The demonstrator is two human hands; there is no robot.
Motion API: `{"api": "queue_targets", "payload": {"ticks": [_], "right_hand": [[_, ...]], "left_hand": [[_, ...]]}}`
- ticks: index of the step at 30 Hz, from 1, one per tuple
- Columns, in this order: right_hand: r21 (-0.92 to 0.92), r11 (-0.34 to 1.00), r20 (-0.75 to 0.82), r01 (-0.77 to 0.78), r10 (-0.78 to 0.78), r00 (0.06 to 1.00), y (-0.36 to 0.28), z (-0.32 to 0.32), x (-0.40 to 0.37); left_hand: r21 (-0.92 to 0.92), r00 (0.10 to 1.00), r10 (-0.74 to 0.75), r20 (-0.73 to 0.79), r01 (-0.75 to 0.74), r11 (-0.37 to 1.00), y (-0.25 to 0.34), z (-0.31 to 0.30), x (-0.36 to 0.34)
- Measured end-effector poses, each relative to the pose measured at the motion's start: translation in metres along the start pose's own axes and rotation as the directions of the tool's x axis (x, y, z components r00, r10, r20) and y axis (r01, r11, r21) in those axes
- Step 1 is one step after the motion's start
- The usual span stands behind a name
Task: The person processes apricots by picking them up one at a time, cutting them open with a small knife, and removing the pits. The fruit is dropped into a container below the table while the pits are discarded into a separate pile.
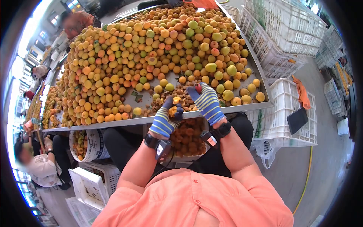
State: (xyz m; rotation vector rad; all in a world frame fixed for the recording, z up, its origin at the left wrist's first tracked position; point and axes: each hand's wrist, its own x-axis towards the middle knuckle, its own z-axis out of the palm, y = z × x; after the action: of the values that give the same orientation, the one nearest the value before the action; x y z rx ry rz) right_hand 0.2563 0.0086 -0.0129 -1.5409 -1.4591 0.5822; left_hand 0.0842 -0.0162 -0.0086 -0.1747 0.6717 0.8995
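My left hand (166, 119), in a blue and yellow striped glove with dark fingertips, is closed around a split apricot (172, 111) whose orange flesh shows. Just right of it, my right hand (208, 102) wears a matching glove and has its fingers curled on a small red object (198, 88), mostly hidden, whose kind I cannot make out. Both hands are over the near edge of a metal table (261, 72) heaped with whole apricots (124, 56). Brown pits and scraps (184, 92) lie just beyond my hands. Under the edge, between my knees, a container holds opened apricots (188, 138).
White plastic crates (287, 22) are stacked on the right; one nearer crate (276, 117) bears an orange cloth (301, 92) and a dark tablet-like object (297, 120). At left stand a white bucket (94, 143) and a white basket (89, 187). Another person (41, 166) sits farther left.
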Motion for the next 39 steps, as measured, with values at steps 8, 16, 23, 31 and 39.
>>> {"api": "queue_targets", "payload": {"ticks": [8,16,23,31,39], "right_hand": [[0.031,0.999,0.019,0.009,-0.010,1.000,-0.006,-0.001,-0.003],[-0.007,0.999,-0.024,0.044,-0.044,0.999,0.004,-0.001,0.000],[-0.153,0.985,0.144,0.083,-0.061,0.988,0.002,0.005,-0.007],[-0.148,0.987,0.117,0.062,-0.044,0.992,0.003,0.003,-0.005],[-0.216,0.968,0.070,0.130,-0.117,0.991,-0.008,0.000,-0.005]], "left_hand": [[-0.050,0.999,0.050,0.000,-0.050,0.998,0.003,-0.008,0.001],[0.403,0.990,-0.079,0.120,0.024,0.915,-0.026,-0.022,-0.042],[0.139,0.988,-0.068,-0.141,0.087,0.986,-0.038,-0.116,-0.016],[0.555,0.998,0.002,0.066,-0.038,0.831,-0.008,-0.075,-0.055],[0.838,0.537,0.656,0.530,-0.216,-0.501,0.122,0.033,0.022]]}}
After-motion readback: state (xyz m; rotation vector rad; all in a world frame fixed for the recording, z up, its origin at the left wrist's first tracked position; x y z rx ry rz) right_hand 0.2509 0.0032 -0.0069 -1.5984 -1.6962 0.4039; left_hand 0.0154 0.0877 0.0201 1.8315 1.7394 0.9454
